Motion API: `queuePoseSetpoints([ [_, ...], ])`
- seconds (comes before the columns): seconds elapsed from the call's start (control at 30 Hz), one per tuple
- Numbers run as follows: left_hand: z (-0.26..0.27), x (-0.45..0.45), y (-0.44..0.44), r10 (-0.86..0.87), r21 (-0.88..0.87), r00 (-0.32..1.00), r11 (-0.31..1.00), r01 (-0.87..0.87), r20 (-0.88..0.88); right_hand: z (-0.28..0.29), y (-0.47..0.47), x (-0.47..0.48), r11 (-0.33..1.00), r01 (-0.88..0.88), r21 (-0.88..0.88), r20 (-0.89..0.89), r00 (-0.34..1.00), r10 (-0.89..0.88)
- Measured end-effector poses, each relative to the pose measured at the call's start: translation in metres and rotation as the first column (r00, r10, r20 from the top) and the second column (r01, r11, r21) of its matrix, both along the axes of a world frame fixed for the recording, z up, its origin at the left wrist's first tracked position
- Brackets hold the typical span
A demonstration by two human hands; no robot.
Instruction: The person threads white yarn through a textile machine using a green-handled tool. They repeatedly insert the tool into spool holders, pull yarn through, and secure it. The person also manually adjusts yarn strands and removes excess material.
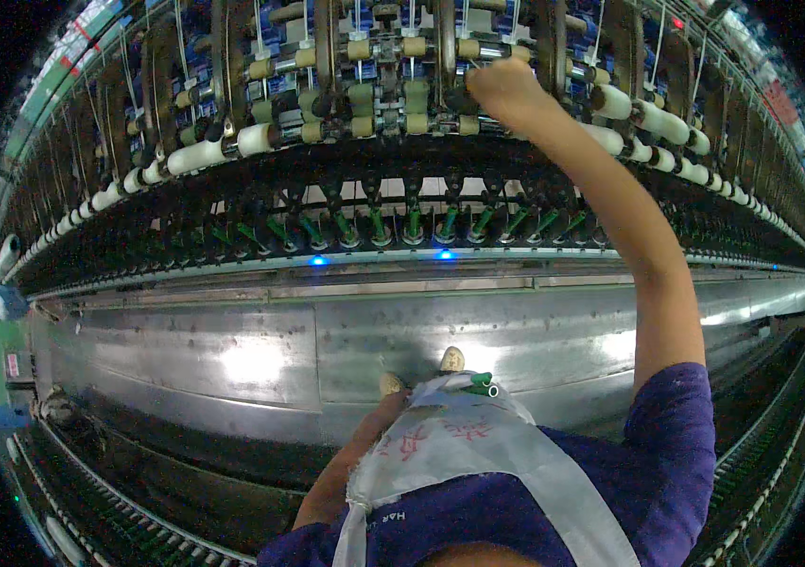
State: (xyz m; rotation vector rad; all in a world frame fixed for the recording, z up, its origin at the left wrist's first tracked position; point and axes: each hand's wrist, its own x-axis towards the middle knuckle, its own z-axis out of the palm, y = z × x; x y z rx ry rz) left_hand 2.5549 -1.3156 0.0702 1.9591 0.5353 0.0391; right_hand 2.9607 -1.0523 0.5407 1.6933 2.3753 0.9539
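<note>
My right hand [505, 88] reaches up to the drafting rollers of a textile spinning frame, its fingers bent beside a tan roller [468, 48]. Whether it holds anything is too small to tell. White-covered rollers [604, 139] lie to the right of the wrist. Below them, green bobbins [413, 221] stand in a row on the spindles. My left arm hangs down at my side, and the left hand is hidden behind the white apron [445, 439]. Two green tubes [480, 380] stick out at the apron's front.
A metal rail [374, 256] with blue lights runs along the machine's front. Shiny metal floor plates [367, 333] lie under my feet. Behind me, at the lower left, stands another row of spindles [154, 524]; a similar row shows at the lower right.
</note>
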Motion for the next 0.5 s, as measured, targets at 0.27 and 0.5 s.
queuePoseSetpoints([
  [0.27, -0.012, -0.015, 0.011, -0.095, 0.069, 0.994, 0.993, 0.092, 0.045, -0.196, -0.214, -0.041, 0.956, 0.116, -0.268, -0.415, 0.882, -0.223],
  [0.5, 0.045, 0.006, 0.075, 0.034, 0.215, 0.945, 0.976, 0.039, -0.326, -0.356, -0.338, -0.062, 0.117, 0.162, -0.98, 0.067, 0.819, -0.569],
])
